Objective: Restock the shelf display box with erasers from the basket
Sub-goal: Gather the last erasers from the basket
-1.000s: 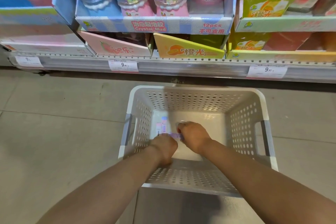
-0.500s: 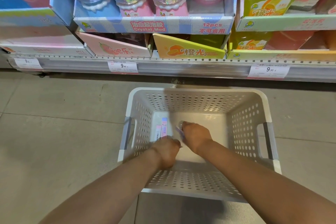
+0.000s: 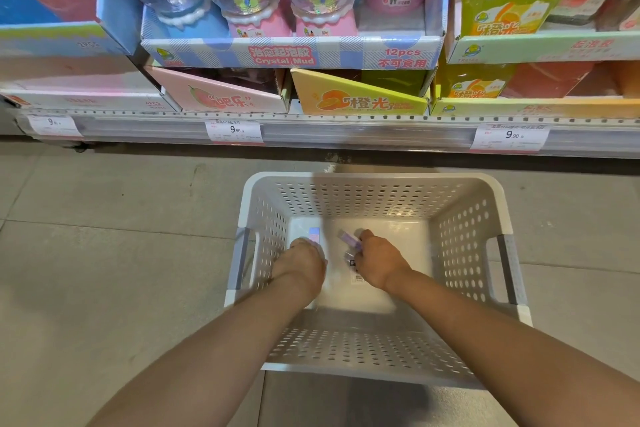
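A white perforated basket (image 3: 464, 253) stands on the floor below the shelf. Both my hands reach down into it. My right hand (image 3: 379, 262) holds purple-wrapped erasers (image 3: 349, 241) that stick out past its fingers. My left hand (image 3: 301, 262) is on the basket bottom at the left, its fingers over a pastel eraser pack (image 3: 314, 235) whose far end shows; whether the fingers grip the pack is hidden. A barcode label (image 3: 356, 278) lies on the basket floor between my hands. No eraser display box shows in this view.
The bottom shelf edge (image 3: 346, 130) with 9.90 price tags runs across just beyond the basket. On it stand a pink box (image 3: 221, 99), a yellow box (image 3: 360, 99) and a Crystal Mud tray (image 3: 294, 54) of jars. Grey tiled floor (image 3: 104, 253) surrounds the basket.
My hands have drawn apart in the basket. The left moved left onto the pastel pack, and the right lifted slightly with the purple erasers.
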`<state>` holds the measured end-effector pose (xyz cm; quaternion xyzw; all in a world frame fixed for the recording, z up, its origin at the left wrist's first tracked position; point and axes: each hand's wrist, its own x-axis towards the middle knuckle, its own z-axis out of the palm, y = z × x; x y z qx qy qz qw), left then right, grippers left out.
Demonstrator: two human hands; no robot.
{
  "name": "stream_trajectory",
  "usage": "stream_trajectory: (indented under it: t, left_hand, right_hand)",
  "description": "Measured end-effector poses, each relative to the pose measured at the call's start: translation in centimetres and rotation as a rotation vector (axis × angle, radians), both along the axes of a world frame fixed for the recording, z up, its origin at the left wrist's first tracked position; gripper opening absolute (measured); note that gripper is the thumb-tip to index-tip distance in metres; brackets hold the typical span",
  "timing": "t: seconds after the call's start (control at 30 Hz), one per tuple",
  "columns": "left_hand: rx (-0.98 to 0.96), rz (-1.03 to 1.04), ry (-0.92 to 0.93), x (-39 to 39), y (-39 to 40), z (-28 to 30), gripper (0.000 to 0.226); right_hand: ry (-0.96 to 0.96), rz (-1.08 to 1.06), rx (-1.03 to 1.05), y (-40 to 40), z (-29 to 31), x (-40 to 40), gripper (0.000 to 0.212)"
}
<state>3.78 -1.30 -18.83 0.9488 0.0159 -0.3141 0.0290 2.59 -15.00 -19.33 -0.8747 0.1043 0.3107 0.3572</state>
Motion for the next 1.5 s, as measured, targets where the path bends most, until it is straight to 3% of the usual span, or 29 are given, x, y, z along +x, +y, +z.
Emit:
stream_trajectory:
  t: [0.07,0.23,0.57,0.67,0.8,1.07,1.13,1.2,1.37,1.5]
  left_hand:
    - [0.016,0.005,0.023,0.3,-0.3,0.1,0.032]
    - [-0.146,0.128,0.078,0.8,-0.1,0.0,0.022]
    - [-0.243,0.063,0.099,1.3,-0.1,1.6,0.011]
    - [-0.293,0.082,0.103,1.8,-0.6,3.5,0.018]
    - [-0.363,0.049,0.059,2.2,-1.5,7.8,0.02]
    - [-0.568,0.023,0.017,1.3,-2.5,22.5,0.023]
    - [-0.593,0.016,0.001,0.7,-2.5,27.4,0.029]
    - [-0.624,0.014,-0.002,0.2,-2.4,32.6,0.018]
    - [-0.695,-0.043,-0.059,-0.8,-2.0,45.8,0.029]
    - [-0.756,-0.058,-0.084,-1.2,-1.5,56.7,0.015]
  right_hand:
    - [0.006,-0.021,0.015,-0.1,0.1,-0.1,0.041]
    - [0.04,-0.093,0.087,-0.1,0.4,0.0,0.041]
    - [0.088,-0.32,0.235,-0.1,1.3,0.6,0.009]
    - [0.058,-0.425,0.303,0.0,2.9,0.5,0.021]
    - [-0.011,-0.532,0.384,0.3,7.1,0.3,0.02]
    - [-0.144,-0.639,0.41,0.0,22.0,-1.3,0.024]
    - [-0.189,-0.645,0.409,0.0,26.9,-1.9,0.025]
    - [-0.231,-0.642,0.423,0.1,31.9,-2.3,0.025]
    - [-0.303,-0.638,0.457,0.3,45.0,-3.1,0.025]
    - [-0.342,-0.624,0.491,0.5,55.7,-3.5,0.021]
